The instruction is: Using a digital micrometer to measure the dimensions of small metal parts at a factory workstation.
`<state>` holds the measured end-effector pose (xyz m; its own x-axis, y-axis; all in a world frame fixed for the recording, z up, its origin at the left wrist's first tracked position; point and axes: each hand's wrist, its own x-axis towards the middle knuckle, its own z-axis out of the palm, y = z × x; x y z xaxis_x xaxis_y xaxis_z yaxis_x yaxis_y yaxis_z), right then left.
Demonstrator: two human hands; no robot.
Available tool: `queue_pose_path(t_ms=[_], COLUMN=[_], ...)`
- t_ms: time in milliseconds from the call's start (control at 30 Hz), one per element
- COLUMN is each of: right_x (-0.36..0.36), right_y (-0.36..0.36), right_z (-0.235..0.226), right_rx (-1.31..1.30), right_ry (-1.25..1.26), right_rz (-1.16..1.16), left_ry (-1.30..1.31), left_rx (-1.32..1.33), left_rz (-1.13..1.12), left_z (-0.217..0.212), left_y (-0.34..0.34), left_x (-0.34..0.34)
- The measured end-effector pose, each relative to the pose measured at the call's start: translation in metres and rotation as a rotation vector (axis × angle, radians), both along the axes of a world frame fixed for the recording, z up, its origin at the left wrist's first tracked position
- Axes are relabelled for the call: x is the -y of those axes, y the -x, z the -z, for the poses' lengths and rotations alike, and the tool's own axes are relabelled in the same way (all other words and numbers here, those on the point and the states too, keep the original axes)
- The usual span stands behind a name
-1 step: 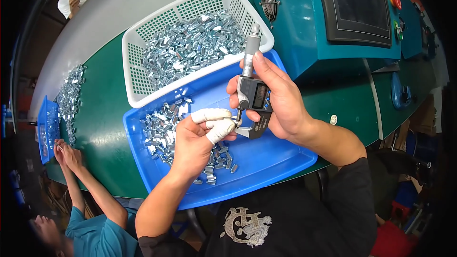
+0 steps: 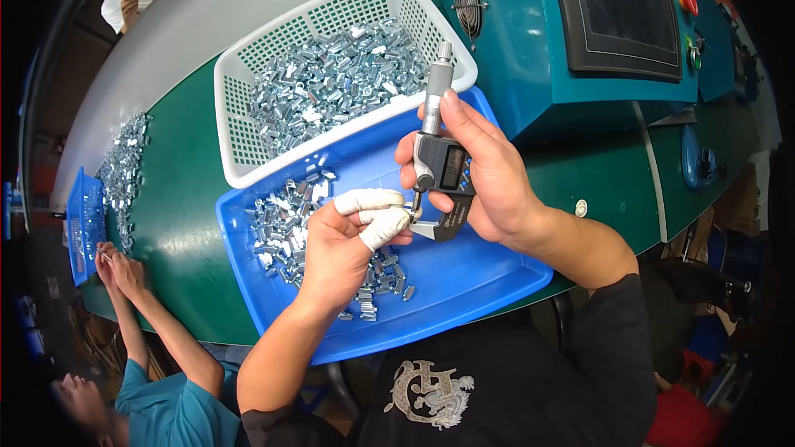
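1. My right hand (image 2: 497, 174) is closed round the digital micrometer (image 2: 431, 153), thumb along its sleeve, with the thimble (image 2: 439, 79) at twelve o'clock. I'd steady the frame there and let only thumb and finger turn it.
2. My left hand (image 2: 339, 252) is nearly closed: the white-wrapped thumb and forefinger (image 2: 364, 200) pinch a small metal piece (image 2: 414, 213), mostly hidden by the tips. It sits between six and seven o'clock from the micrometer body, at the end of the spindle (image 2: 416, 199); I can't tell whether both measuring faces touch it.
3. As I judge it, the piece wants to lie square between those faces; any tilt would spoil the reading. A light pinch lets it settle.
4. Gentle, even pressure from the thimble should do; forcing it could falsify the figure.
5. I'd read the display (image 2: 453, 167) face-on, once the figure stops changing.
6. Loose pieces (image 2: 290, 215) lie at eight o'clock in the blue tray (image 2: 480, 281), with the fuller white basket (image 2: 228, 128) at ten; I'd avoid mixing them.
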<state>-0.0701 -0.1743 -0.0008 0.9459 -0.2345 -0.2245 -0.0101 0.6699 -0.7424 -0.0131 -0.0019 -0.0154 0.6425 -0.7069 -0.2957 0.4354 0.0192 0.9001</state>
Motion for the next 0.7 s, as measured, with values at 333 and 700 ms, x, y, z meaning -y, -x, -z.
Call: queue_pose_path(t_ms=[333,700], right_x=[0.0015,0.0002], right_y=[0.0027,0.0003], right_z=[-0.0001,-0.0032], right_rx=[-0.025,-0.061], right_ry=[-0.02,-0.01], right_rz=[0.004,0.001], left_ry=[-0.007,0.002], left_rx=[-0.027,-0.007], left_rz=[0.013,0.049], left_z=[0.0015,-0.003], left_y=[0.0011,-0.0035], left_x=[-0.0008,-0.0041])
